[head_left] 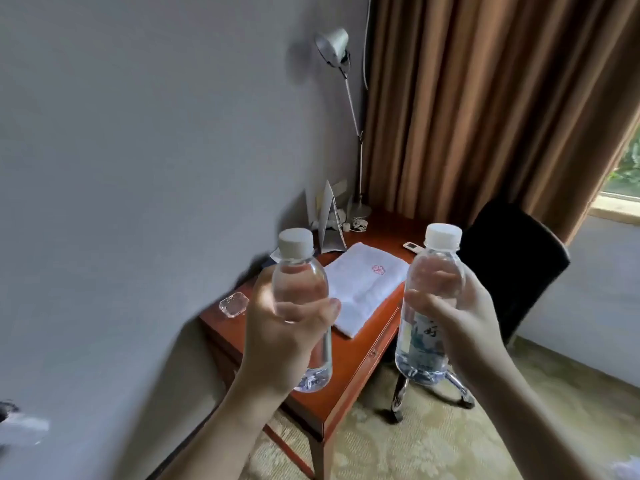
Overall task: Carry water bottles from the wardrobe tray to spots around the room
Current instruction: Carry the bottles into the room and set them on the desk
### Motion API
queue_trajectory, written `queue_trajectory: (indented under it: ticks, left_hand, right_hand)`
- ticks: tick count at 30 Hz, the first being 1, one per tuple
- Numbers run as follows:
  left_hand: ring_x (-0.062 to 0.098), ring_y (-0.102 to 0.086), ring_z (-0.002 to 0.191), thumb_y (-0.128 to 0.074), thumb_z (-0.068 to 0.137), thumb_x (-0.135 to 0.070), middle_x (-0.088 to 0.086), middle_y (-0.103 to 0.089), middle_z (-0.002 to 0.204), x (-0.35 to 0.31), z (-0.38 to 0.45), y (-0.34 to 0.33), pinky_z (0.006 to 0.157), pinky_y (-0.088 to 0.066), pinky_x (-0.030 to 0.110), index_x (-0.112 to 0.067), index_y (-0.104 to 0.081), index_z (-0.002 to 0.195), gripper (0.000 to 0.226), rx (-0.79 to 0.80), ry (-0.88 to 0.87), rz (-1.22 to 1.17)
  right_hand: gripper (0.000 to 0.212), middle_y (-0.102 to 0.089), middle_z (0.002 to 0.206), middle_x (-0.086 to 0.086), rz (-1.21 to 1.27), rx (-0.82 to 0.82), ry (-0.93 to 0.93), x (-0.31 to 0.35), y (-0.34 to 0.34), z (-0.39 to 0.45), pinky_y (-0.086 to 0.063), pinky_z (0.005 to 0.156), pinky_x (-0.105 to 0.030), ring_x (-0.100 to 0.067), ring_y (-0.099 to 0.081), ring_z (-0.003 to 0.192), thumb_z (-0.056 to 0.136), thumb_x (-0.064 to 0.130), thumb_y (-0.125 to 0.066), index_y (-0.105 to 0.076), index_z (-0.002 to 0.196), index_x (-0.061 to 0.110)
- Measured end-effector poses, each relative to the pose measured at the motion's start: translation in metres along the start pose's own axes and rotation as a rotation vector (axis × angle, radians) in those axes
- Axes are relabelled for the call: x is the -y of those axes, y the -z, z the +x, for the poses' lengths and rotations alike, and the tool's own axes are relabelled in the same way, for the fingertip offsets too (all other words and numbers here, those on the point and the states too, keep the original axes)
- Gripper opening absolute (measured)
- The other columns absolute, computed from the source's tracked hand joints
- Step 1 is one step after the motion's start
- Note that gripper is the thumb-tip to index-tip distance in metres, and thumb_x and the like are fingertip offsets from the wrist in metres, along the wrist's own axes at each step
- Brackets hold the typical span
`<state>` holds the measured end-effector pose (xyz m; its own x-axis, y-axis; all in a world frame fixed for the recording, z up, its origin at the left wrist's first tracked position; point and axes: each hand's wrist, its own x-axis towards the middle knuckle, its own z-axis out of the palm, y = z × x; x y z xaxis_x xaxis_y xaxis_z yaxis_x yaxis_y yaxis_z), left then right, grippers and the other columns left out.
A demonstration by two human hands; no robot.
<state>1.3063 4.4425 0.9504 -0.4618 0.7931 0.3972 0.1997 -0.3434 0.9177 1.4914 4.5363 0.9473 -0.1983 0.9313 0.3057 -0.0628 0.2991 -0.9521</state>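
Grey matte wall (138, 168) meets pleated brown curtain (485, 98) at the corner; below, a glossy reddish wooden desk (346, 386) on patterned carpet (433, 445). On the desk: a folded white towel (363, 289) with a red emblem near the middle, a faceted glass dish (233, 304) at the left edge, a metal lamp (334, 46) at the back corner. A black chair (512, 271) stands at the desk's right side.

Your left hand (277, 337) is wrapped around a clear, smooth plastic bottle, left (301, 292), thumb across its front, white ribbed cap up. Your right hand (460, 317) grips the bottle, right (429, 306), thumb across the front above the printed label. Both bottles are upright, held in the air in front of the desk.
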Motion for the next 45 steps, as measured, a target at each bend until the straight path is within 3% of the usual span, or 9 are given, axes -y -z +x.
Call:
queue_trajectory:
  ticks: [6, 10, 13, 17, 21, 27, 33, 39, 45]
  left_hand:
    - [0.009, -0.07, 0.075, -0.077, 0.071, -0.015, -0.002, -0.07, 0.084, 0.051, 0.069, 0.001, 0.06, -0.053, 0.014, -0.011, -0.058, 0.112, 0.045, -0.178, 0.033, 0.028]
    - [0.009, -0.069, 0.07, -0.083, 0.073, -0.002, -0.006, -0.069, 0.08, 0.089, 0.115, 0.016, 0.058, -0.053, 0.016, -0.022, -0.055, 0.108, 0.049, -0.255, 0.081, 0.069]
    - [0.026, -0.054, 0.044, -0.079, 0.074, 0.008, -0.001, -0.06, 0.058, 0.115, 0.146, 0.025, 0.037, -0.046, 0.029, -0.024, -0.05, 0.106, 0.053, -0.28, 0.176, 0.021]
    - [0.027, -0.041, 0.03, -0.074, 0.078, 0.012, 0.019, -0.05, 0.062, 0.168, 0.176, 0.04, 0.041, -0.04, 0.032, -0.014, -0.046, 0.111, 0.051, -0.336, 0.268, -0.03]
    - [0.027, -0.056, 0.043, -0.081, 0.071, 0.005, 0.018, -0.054, 0.07, 0.223, 0.187, 0.048, 0.043, -0.046, 0.031, -0.002, -0.048, 0.11, 0.051, -0.489, 0.31, 0.107]
    - [0.013, -0.068, 0.094, -0.088, 0.055, -0.026, -0.01, -0.069, 0.103, 0.319, 0.182, 0.047, 0.081, -0.058, 0.035, -0.046, -0.052, 0.108, 0.066, -0.685, 0.4, 0.404]
    - [0.004, -0.068, 0.099, -0.094, 0.056, -0.022, -0.012, -0.072, 0.103, 0.404, 0.169, 0.05, 0.086, -0.055, 0.027, -0.03, -0.062, 0.111, 0.065, -0.786, 0.52, 0.536]
    - [0.003, -0.067, 0.099, -0.093, 0.058, -0.023, -0.012, -0.072, 0.105, 0.477, 0.157, 0.051, 0.083, -0.054, 0.019, -0.027, -0.062, 0.114, 0.064, -0.832, 0.633, 0.581]
    - [-0.004, -0.063, 0.1, -0.094, 0.058, -0.016, -0.014, -0.07, 0.105, 0.522, 0.15, 0.046, 0.077, -0.046, 0.005, -0.025, -0.062, 0.113, 0.064, -0.821, 0.649, 0.63]
  right_hand:
    - [0.035, -0.07, 0.094, -0.013, 0.026, 0.136, -0.06, -0.047, -0.045, 0.091, -0.055, 0.083, -0.064, -0.039, -0.07, 0.093, 0.055, 0.032, -0.073, -0.065, 0.089, 0.034]
    - [0.036, -0.071, 0.096, -0.004, 0.027, 0.215, -0.102, -0.084, -0.085, 0.148, -0.055, 0.087, -0.061, -0.032, -0.07, 0.097, 0.056, 0.03, -0.074, -0.065, 0.09, 0.038]
    - [0.039, -0.069, 0.085, 0.008, -0.003, 0.308, -0.131, -0.111, -0.115, 0.189, -0.057, 0.083, -0.051, -0.014, -0.069, 0.084, 0.058, 0.022, -0.075, -0.061, 0.094, 0.029]
    - [0.044, -0.064, 0.09, -0.016, 0.034, 0.44, -0.172, -0.148, -0.153, 0.227, -0.053, 0.083, -0.058, -0.04, -0.064, 0.09, 0.054, 0.023, -0.075, -0.057, 0.094, 0.021]
    - [0.046, -0.062, 0.085, -0.02, 0.073, 0.625, -0.258, -0.197, -0.185, 0.25, -0.053, 0.073, -0.053, -0.047, -0.058, 0.08, 0.062, 0.014, -0.077, -0.054, 0.102, 0.017]
    - [0.048, -0.061, 0.095, -0.022, 0.065, 0.892, -0.329, -0.301, -0.234, 0.277, -0.056, 0.074, -0.044, -0.03, -0.063, 0.082, 0.066, 0.012, -0.076, -0.054, 0.108, 0.013]
    - [0.056, -0.059, 0.1, -0.018, 0.051, 1.053, -0.393, -0.413, -0.269, 0.277, -0.057, 0.071, -0.034, -0.03, -0.064, 0.086, 0.063, 0.015, -0.08, -0.05, 0.11, 0.02]
    - [0.06, -0.062, 0.093, 0.014, 0.041, 1.11, -0.403, -0.497, -0.277, 0.268, -0.055, 0.076, -0.028, -0.008, -0.062, 0.084, 0.064, 0.002, -0.078, -0.047, 0.113, 0.019]
    - [0.067, -0.062, 0.1, 0.003, 0.047, 1.092, -0.374, -0.536, -0.281, 0.263, -0.054, 0.082, -0.029, -0.016, -0.064, 0.092, 0.062, 0.011, -0.083, -0.045, 0.117, 0.018]
